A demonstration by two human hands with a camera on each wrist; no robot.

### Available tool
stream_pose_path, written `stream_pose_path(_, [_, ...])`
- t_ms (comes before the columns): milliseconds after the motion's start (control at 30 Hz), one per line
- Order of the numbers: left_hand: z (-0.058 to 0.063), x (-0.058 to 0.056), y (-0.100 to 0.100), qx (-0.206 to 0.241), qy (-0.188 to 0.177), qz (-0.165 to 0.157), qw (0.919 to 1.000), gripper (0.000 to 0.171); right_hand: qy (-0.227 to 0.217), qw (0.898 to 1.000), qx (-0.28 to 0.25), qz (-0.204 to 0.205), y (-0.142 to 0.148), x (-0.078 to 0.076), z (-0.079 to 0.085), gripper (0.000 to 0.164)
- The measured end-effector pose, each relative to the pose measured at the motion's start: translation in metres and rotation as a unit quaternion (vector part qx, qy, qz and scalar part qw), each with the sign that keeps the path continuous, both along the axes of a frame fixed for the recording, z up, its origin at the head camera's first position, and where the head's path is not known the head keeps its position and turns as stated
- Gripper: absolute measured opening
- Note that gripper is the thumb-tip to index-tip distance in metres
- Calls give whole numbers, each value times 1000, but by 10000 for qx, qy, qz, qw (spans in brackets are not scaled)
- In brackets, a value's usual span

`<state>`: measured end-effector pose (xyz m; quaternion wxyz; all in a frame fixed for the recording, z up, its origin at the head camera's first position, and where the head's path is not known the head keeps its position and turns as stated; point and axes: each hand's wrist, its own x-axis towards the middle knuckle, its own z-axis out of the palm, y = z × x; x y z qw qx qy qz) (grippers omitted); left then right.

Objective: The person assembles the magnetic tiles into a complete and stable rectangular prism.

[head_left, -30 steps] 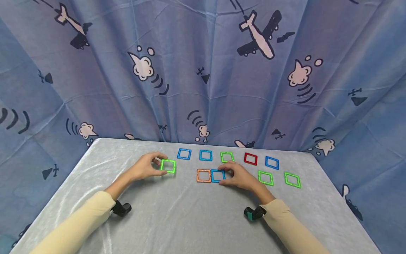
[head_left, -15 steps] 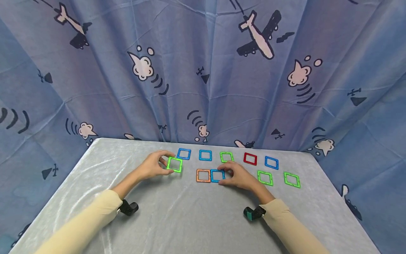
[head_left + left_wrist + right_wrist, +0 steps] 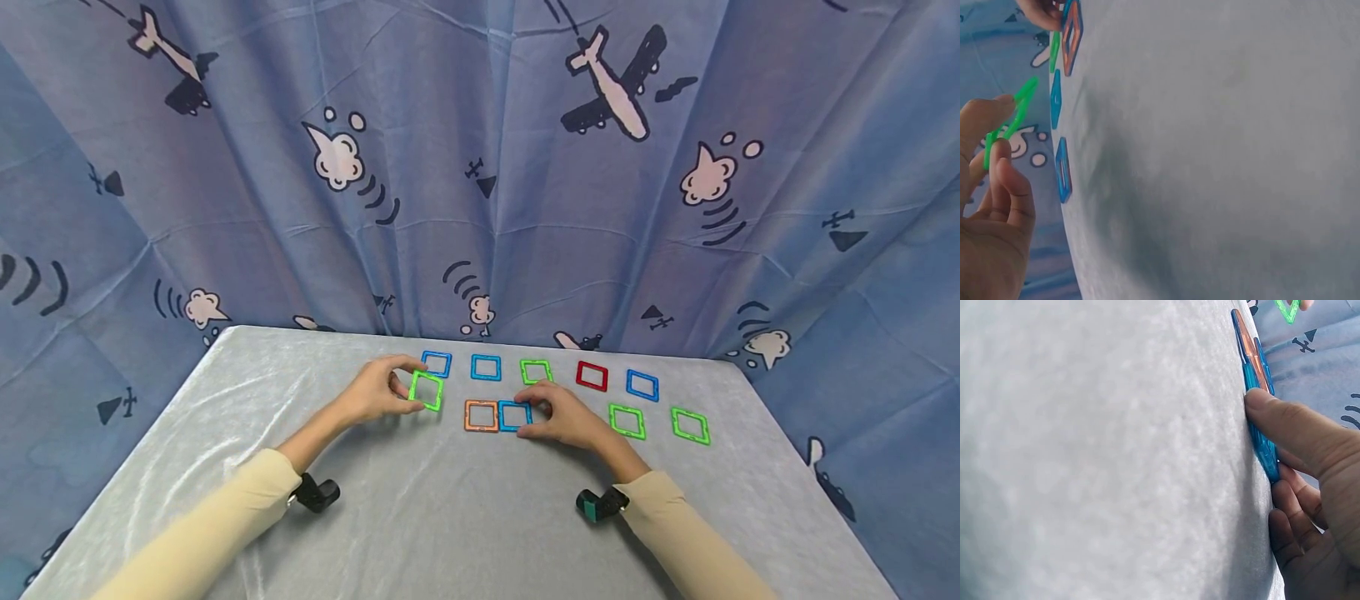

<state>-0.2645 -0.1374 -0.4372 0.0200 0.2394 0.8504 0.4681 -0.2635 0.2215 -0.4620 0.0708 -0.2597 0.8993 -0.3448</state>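
A green square frame tile (image 3: 426, 391) is pinched by its edges between thumb and fingers of my left hand (image 3: 380, 388). In the left wrist view this green tile (image 3: 1021, 112) is tilted and raised off the table. My right hand (image 3: 564, 414) grips a blue square frame tile (image 3: 515, 416) lying flat on the cloth, thumb on the near edge and fingers on the far one. Directly left of the blue tile, edge against edge, lies an orange square frame tile (image 3: 482, 416). The right wrist view shows the blue tile (image 3: 1261, 447) partly hidden by the thumb.
Along the back of the grey cloth-covered table (image 3: 420, 517) lie two blue tiles (image 3: 486, 367), a green tile (image 3: 536, 371), a red tile (image 3: 592, 376) and another blue tile (image 3: 642, 385). Right of my right hand are two green tiles (image 3: 627, 421). A patterned curtain (image 3: 480, 233) hangs behind.
My left hand has moved right with the green tile, toward the orange tile, and the tile has turned slightly. The right hand and the blue tile have stayed in place.
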Motion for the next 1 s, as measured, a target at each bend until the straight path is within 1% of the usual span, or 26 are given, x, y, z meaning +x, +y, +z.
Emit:
stream_pose_path(233, [1, 2, 14, -19, -68, -92, 9999, 60, 18, 10000, -13, 37, 1, 0, -1, 51])
stream_pose_path(467, [5, 5, 30, -195, -304, -155, 9992, 58, -12, 10000, -33, 21, 1, 0, 0, 51])
stream_pose_path(667, [7, 7, 40, -379, -470, 0, 9982, 57, 11, 10000, -29, 27, 0, 0, 1, 51])
stream_pose_path(1000, [4, 7, 49, -406, -672, 217, 9967, 57, 1, 10000, 13, 15, 0, 1, 1, 51])
